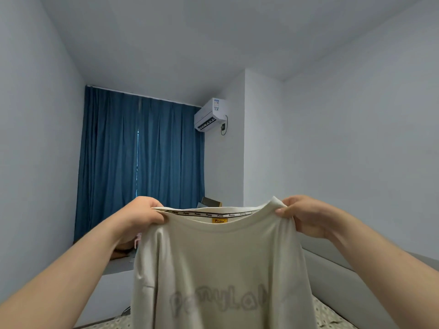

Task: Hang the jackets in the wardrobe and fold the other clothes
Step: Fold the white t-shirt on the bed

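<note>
Pale grey walls and ceiling fill most of the head view, with a closed blue curtain [142, 150] at centre left and a wall-mounted air conditioner [209, 115] just to its right, near the corner. A brown box [210, 201] shows partly behind the garment, and a patterned bed cover [332, 314] runs along the bottom edge of the frame.

Head view, task object: a cream T-shirt [221, 269] hangs in the lower centre of the frame. It is held up in the air by its shoulders, clear of the bed, with the neckline uppermost. A yellow label [219, 220] is visible inside the collar, and faint grey lettering crosses the chest.

Head view, hands: both bare forearms rise from the lower corners and converge on the collar. The left hand [142, 217], at centre left, pinches the shoulder seam beside the neckline, fingers curled over the cloth. The right hand [304, 214], at centre right, grips the opposite shoulder in a bunched fold, thumb on the near face. The two hands are level and well apart, so the neckline is stretched nearly flat between them.

Step in hand (judgement): the garment is not a jacket, so it belongs to the folding part of the task. It appears to be held out for straightening before the fold, and no fold has been made yet.

Next move (judgement): the shirt should be lowered flat onto the bed, keeping the shoulders taut so that the body lies smooth. Slack fabric may crease or fall askew.
</note>
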Demonstrator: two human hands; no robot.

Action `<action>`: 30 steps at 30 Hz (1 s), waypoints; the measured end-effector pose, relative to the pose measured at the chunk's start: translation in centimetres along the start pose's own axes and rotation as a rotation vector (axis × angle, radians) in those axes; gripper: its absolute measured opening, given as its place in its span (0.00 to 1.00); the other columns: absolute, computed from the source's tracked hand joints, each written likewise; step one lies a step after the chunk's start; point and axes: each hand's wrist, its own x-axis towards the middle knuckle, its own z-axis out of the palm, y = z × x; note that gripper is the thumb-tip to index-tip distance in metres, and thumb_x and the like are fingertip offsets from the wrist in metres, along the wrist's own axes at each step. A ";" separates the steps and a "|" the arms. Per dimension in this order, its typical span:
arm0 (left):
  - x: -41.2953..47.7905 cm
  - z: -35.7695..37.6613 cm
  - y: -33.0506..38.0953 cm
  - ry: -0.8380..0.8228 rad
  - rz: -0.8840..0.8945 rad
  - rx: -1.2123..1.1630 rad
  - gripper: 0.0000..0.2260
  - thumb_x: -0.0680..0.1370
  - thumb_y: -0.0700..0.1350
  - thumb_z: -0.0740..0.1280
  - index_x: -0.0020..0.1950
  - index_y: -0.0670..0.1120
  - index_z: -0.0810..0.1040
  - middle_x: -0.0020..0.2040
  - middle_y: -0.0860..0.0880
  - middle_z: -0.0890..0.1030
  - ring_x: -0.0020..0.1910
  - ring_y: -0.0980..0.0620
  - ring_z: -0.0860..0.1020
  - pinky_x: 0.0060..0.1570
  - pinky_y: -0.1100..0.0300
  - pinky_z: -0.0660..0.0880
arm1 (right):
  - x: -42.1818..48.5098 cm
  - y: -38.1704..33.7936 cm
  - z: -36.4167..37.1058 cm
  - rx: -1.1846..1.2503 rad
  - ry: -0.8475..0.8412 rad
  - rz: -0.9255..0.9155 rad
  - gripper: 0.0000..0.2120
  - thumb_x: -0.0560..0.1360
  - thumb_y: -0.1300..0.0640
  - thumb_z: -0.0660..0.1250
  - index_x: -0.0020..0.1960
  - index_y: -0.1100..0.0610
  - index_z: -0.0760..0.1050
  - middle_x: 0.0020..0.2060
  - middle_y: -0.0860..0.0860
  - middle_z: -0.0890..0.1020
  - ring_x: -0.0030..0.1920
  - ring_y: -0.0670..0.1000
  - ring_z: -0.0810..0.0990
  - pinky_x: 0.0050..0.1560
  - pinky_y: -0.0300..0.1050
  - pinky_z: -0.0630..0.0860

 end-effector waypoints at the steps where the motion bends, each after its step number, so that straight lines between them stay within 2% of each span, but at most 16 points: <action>1: 0.0 -0.2 0.3 0.004 0.013 0.007 0.07 0.70 0.29 0.65 0.44 0.35 0.81 0.38 0.37 0.82 0.36 0.46 0.78 0.39 0.55 0.73 | 0.0 0.3 -0.2 -0.024 -0.002 0.015 0.10 0.76 0.65 0.67 0.55 0.70 0.78 0.53 0.65 0.83 0.52 0.62 0.83 0.56 0.60 0.78; 2: -0.1 -0.3 0.6 0.008 0.032 0.039 0.06 0.70 0.30 0.66 0.42 0.37 0.82 0.38 0.38 0.83 0.37 0.46 0.79 0.40 0.55 0.75 | -0.1 0.6 -0.3 -0.056 0.003 0.026 0.12 0.74 0.64 0.69 0.55 0.69 0.79 0.53 0.65 0.83 0.53 0.63 0.83 0.58 0.63 0.77; 4: -0.2 -0.2 1.2 0.022 0.081 0.127 0.05 0.72 0.36 0.70 0.36 0.41 0.82 0.35 0.43 0.83 0.36 0.49 0.79 0.39 0.56 0.76 | -0.2 1.0 -0.4 -0.133 0.030 0.008 0.11 0.73 0.63 0.70 0.54 0.64 0.80 0.52 0.61 0.85 0.53 0.59 0.84 0.56 0.57 0.80; 6: -0.2 0.0 1.6 0.051 0.114 0.147 0.10 0.75 0.42 0.71 0.33 0.41 0.80 0.33 0.46 0.81 0.35 0.51 0.77 0.38 0.57 0.74 | -0.4 1.0 -0.5 -0.254 0.079 -0.056 0.08 0.72 0.61 0.71 0.50 0.58 0.83 0.48 0.56 0.86 0.50 0.54 0.85 0.54 0.53 0.82; 9: -0.5 0.4 2.4 0.098 0.143 0.089 0.12 0.77 0.48 0.71 0.39 0.42 0.83 0.39 0.44 0.84 0.40 0.49 0.81 0.45 0.53 0.77 | -1.1 0.1 -0.6 -0.327 0.105 -0.110 0.07 0.71 0.60 0.72 0.49 0.57 0.83 0.45 0.53 0.87 0.48 0.52 0.86 0.54 0.53 0.82; 12: -1.0 0.4 3.5 0.097 0.129 -0.051 0.10 0.79 0.48 0.69 0.45 0.43 0.84 0.44 0.44 0.85 0.46 0.46 0.83 0.51 0.48 0.79 | -2.0 -0.9 -1.1 -0.178 0.024 -0.098 0.12 0.73 0.56 0.72 0.53 0.62 0.81 0.48 0.57 0.86 0.50 0.56 0.85 0.54 0.52 0.80; 14: -1.3 0.2 4.2 0.103 0.140 -0.091 0.09 0.79 0.47 0.68 0.47 0.43 0.84 0.45 0.44 0.85 0.46 0.46 0.82 0.49 0.48 0.79 | -2.3 -1.3 -1.5 -0.073 -0.014 -0.077 0.15 0.73 0.53 0.70 0.52 0.64 0.80 0.47 0.59 0.84 0.47 0.57 0.82 0.50 0.51 0.74; 15: -1.3 0.1 4.6 0.110 0.154 -0.097 0.09 0.80 0.47 0.68 0.47 0.43 0.84 0.45 0.45 0.85 0.46 0.47 0.82 0.48 0.50 0.79 | -2.4 -1.4 -1.5 -0.071 0.007 -0.087 0.12 0.74 0.55 0.68 0.51 0.62 0.80 0.45 0.59 0.82 0.46 0.56 0.79 0.49 0.50 0.72; 17: -1.3 -0.1 5.0 0.124 0.175 -0.109 0.09 0.80 0.46 0.66 0.47 0.43 0.83 0.44 0.45 0.85 0.43 0.48 0.81 0.44 0.53 0.78 | -2.3 -1.5 -1.5 -0.142 0.089 -0.130 0.09 0.80 0.58 0.63 0.49 0.62 0.80 0.42 0.56 0.81 0.43 0.54 0.78 0.47 0.49 0.72; 19: -1.2 -0.2 5.2 0.129 0.195 -0.106 0.11 0.82 0.47 0.65 0.47 0.42 0.82 0.43 0.43 0.85 0.42 0.47 0.82 0.45 0.52 0.78 | -1.8 -1.2 -1.6 -0.206 0.172 -0.188 0.13 0.83 0.54 0.61 0.50 0.61 0.79 0.43 0.56 0.81 0.43 0.53 0.78 0.47 0.49 0.73; 22: -0.7 -0.4 5.0 0.204 0.244 0.057 0.14 0.83 0.49 0.61 0.47 0.41 0.79 0.45 0.43 0.83 0.45 0.44 0.81 0.50 0.48 0.76 | -1.5 -1.1 -1.6 -0.300 0.254 -0.250 0.18 0.82 0.47 0.61 0.49 0.61 0.79 0.43 0.56 0.82 0.42 0.52 0.78 0.46 0.52 0.76; 24: -0.6 -0.6 4.9 0.236 0.258 0.254 0.17 0.83 0.52 0.58 0.44 0.41 0.75 0.42 0.46 0.80 0.42 0.46 0.77 0.45 0.50 0.74 | -1.7 -1.3 -1.6 -0.392 0.293 -0.256 0.20 0.81 0.44 0.62 0.45 0.61 0.76 0.38 0.53 0.79 0.38 0.51 0.75 0.42 0.49 0.72; 27: -1.4 -0.7 4.8 0.142 0.269 0.390 0.17 0.79 0.56 0.64 0.41 0.44 0.74 0.38 0.49 0.77 0.36 0.52 0.74 0.37 0.57 0.70 | -2.3 -1.5 -1.9 -0.597 0.426 -0.235 0.21 0.78 0.41 0.64 0.37 0.56 0.69 0.32 0.50 0.71 0.33 0.51 0.68 0.36 0.47 0.62; 29: -2.3 -0.9 4.7 -0.037 0.267 0.250 0.11 0.74 0.52 0.70 0.42 0.44 0.79 0.38 0.50 0.81 0.38 0.54 0.79 0.38 0.58 0.74 | -2.6 -1.1 -2.2 -0.688 0.492 -0.236 0.21 0.78 0.41 0.65 0.36 0.55 0.66 0.31 0.50 0.70 0.33 0.51 0.67 0.34 0.48 0.60; 30: -2.6 -1.0 4.7 -0.131 0.255 0.200 0.10 0.72 0.50 0.71 0.43 0.43 0.79 0.39 0.50 0.82 0.38 0.55 0.79 0.39 0.58 0.75 | -2.5 -0.8 -2.3 -0.700 0.498 -0.242 0.21 0.78 0.42 0.65 0.36 0.55 0.66 0.31 0.49 0.70 0.33 0.50 0.67 0.35 0.48 0.61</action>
